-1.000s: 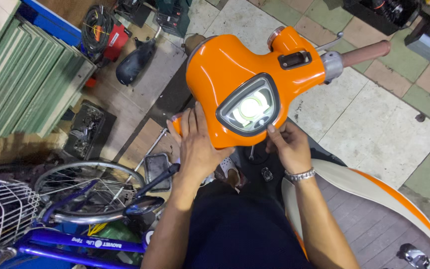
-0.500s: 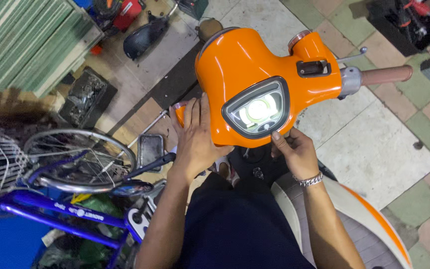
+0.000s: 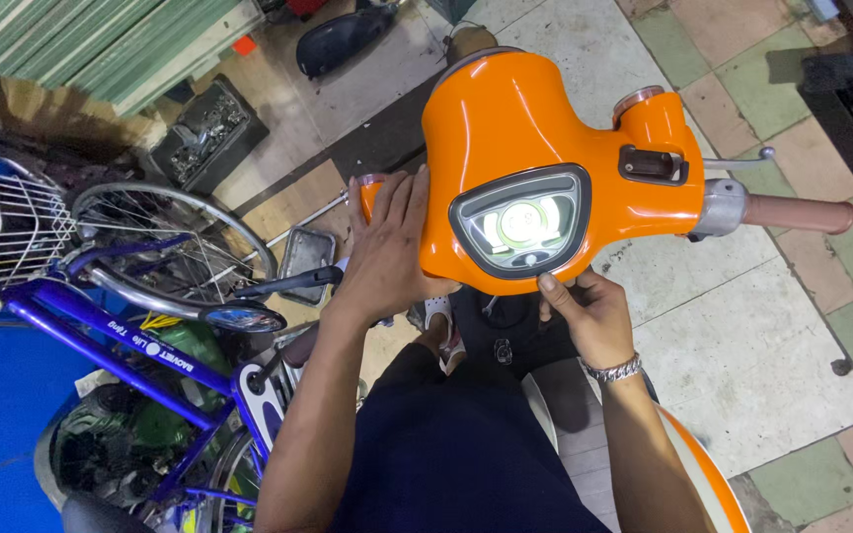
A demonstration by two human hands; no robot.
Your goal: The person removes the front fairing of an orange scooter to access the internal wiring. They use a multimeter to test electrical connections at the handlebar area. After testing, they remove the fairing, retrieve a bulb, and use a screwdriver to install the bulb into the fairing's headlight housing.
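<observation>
Glossy orange plastic scooter handlebar cowl [image 3: 535, 128], lit headlamp [image 3: 522, 225] in its face, long axis running left-right. Left hand [image 3: 387, 252] flat and open against cowl's left flank, clasping nothing. Right hand [image 3: 589, 316] under cowl's lower edge, fingertips pinching the rim below headlamp. Brown rubber grip [image 3: 797, 213] beyond cowl's right end. Blue bicycle [image 3: 130, 336] crowding left of cowl.

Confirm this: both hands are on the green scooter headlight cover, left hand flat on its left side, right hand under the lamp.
Not quite. The head view shows the headlight cover is orange, not green. The rest holds: the left hand lies flat against its left side, and the right hand sits under the lamp, fingers touching its lower edge.
</observation>
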